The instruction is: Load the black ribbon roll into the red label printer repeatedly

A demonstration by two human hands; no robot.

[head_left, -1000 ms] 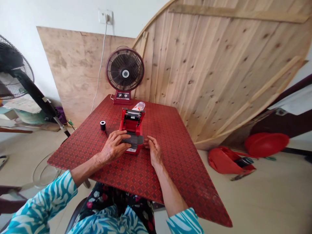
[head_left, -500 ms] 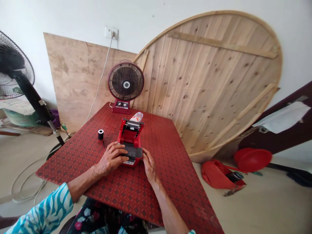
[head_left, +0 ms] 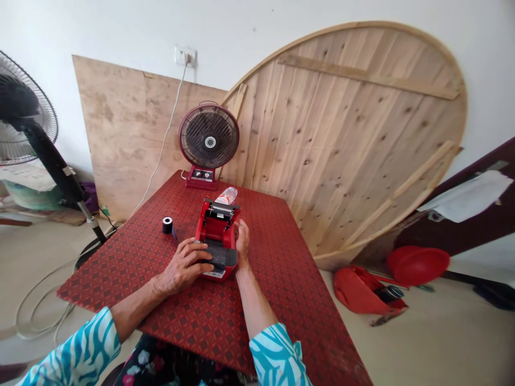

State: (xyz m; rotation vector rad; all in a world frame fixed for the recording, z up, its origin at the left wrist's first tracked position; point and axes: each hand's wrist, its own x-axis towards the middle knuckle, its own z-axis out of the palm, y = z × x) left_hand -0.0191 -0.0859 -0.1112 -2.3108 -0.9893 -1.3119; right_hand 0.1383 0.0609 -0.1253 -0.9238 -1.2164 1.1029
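Note:
A red and black label printer (head_left: 219, 225) stands on the table with its lid tipped back, the inside exposed. Dark ribbon film (head_left: 216, 256) lies across its front part. My left hand (head_left: 187, 264) rests on the front left with fingers stretched flat over the film. Along the printer's right side is my right hand (head_left: 242, 244), fingers extended up near the raised lid and partly hidden. A black ribbon roll (head_left: 167, 225) with a white core stands left of the printer, a short end trailing from it. Behind the lid lies a clear plastic bottle (head_left: 227, 196) with a red and white label.
A dark red fan heater (head_left: 209, 142) stands at the far edge of the red patterned table (head_left: 281, 289). A standing fan (head_left: 52, 155) is at the left. A round wooden tabletop (head_left: 341, 134) leans on the wall. Red bags and a basin (head_left: 418, 265) lie right.
My right hand has moved from the printer's front right corner farther back along its side, toward the lid. My left hand stays on the front.

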